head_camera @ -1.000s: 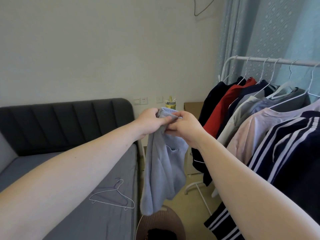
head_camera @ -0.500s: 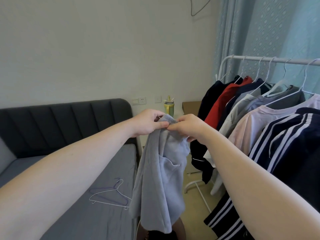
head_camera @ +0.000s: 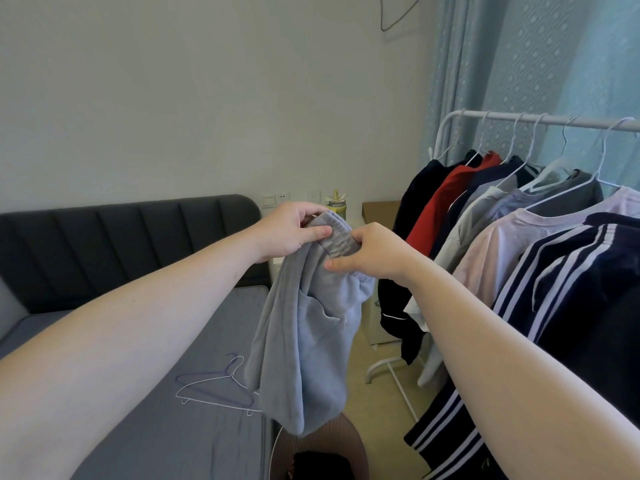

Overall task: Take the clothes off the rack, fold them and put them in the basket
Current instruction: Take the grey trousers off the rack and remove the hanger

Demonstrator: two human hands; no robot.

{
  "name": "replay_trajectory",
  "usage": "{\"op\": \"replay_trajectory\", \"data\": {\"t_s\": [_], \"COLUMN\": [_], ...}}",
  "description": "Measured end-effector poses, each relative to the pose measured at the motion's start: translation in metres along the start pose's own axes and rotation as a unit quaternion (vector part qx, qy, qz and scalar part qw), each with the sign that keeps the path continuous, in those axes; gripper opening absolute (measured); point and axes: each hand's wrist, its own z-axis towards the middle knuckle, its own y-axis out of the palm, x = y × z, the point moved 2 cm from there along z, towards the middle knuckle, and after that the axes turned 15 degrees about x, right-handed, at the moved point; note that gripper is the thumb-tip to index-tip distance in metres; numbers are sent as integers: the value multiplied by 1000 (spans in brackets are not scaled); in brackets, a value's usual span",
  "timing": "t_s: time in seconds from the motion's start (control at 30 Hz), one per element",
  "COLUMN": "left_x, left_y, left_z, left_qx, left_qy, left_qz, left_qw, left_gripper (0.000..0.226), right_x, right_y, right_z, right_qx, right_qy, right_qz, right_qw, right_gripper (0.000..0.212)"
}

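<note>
I hold a grey garment [head_camera: 308, 344] up in front of me by its elastic waistband. My left hand [head_camera: 294, 228] pinches the band's left end and my right hand [head_camera: 372, 252] grips its right end. The cloth hangs down over a brown basket [head_camera: 349, 436] on the floor, which has a dark garment [head_camera: 320, 465] inside. At the right stands a white clothes rack [head_camera: 485, 114] with several garments on hangers, among them a red one [head_camera: 436, 209], a pale pink one [head_camera: 502, 244] and a navy striped one [head_camera: 571, 289].
A dark grey sofa bed [head_camera: 145, 393] fills the left side, with empty wire hangers [head_camera: 216, 388] lying on it. A yellow-green bottle [head_camera: 336, 204] and a cardboard box [head_camera: 379, 209] stand by the wall. Blue curtains [head_camera: 519, 57] hang behind the rack.
Both hands have shifted along the waistband, spreading it wider between them. The garment has swung a little and its lower end now hangs just above the basket.
</note>
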Motion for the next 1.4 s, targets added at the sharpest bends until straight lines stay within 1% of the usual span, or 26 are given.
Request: {"op": "replay_trajectory", "data": {"t_s": [0.1, 0.17, 0.33, 0.43, 0.53, 0.63, 0.7, 0.73, 0.83, 0.93, 0.97, 1.03, 1.1, 1.17, 1.2, 1.23, 1.27, 1.33, 1.4], "left_x": [2, 4, 5, 3, 1, 2, 3, 3, 2, 0, -2, -6, -12, -19, -22, -25, -28, -36, -45], "left_y": [-2, -3, -1, -2, -2, 3, 5, 6, 9, 8, 7, 5, 7, 9, 8, 5, 0, -16, -33], "left_z": [1, 1, 1, 2, 3, 3, 2, 2, 2, 3, 4, 6, 7, 8, 9, 9, 9, 9, 10], "left_qx": [12, 13, 15, 15, 23, 27, 27, 25, 7, 3, 7, 16, 16, 19, 25, 35, 49, 81, 109], "left_qy": [1, 7, 19, 18, 11, 12, 12, 11, 10, 11, 8, 0, -8, -15, -20, -25, -32, -45, -60], "left_qz": [-7, -8, 8, 10, 23, 39, 44, 46, 45, 45, 43, 40, 41, 51, 59, 62, 60, 45, 27], "left_qw": [1000, 1000, 1000, 1000, 999, 999, 999, 999, 999, 999, 999, 999, 999, 998, 998, 997, 997, 995, 992], "left_gripper": [26, 24, 26, 27, 31, 34, 36, 38, 43, 44, 43, 39, 36, 34, 32, 30, 29, 27, 25], "right_x": [-3, -2, 1, 2, 6, 10, 10, 9, 5, -2, -6, -16, -29, -41, -43, -47, -51, -53, -53], "right_y": [2, 3, 3, 3, 10, 13, 12, 11, 12, 15, 17, 21, 29, 37, 41, 42, 40, 31, 17], "right_z": [1, 2, 5, 1, 3, 5, 5, 3, -4, -14, -19, -27, -35, -41, -41, -42, -42, -39, -33], "right_qx": [16, 30, 40, 68, 82, 73, 47, 21, -109, -232, -275, -341, -363, -359, -352, -330, -304, -244, -200], "right_qy": [2, 13, 29, 22, 6, 3, 6, 15, 60, 89, 83, 32, -19, -61, -84, -114, -142, -194, -224], "right_qz": [68, 87, 69, 71, 68, 68, 75, 81, 63, -24, -68, -195, -293, -350, -365, -370, -373, -360, -346], "right_qw": [998, 996, 996, 995, 994, 995, 996, 996, 990, 968, 956, 919, 884, 863, 858, 861, 865, 879, 889], "right_gripper": [25, 25, 39, 50, 40, 35, 33, 31, 34, 43, 43, 52, 58, 69, 64, 59, 57, 65, 68]}}
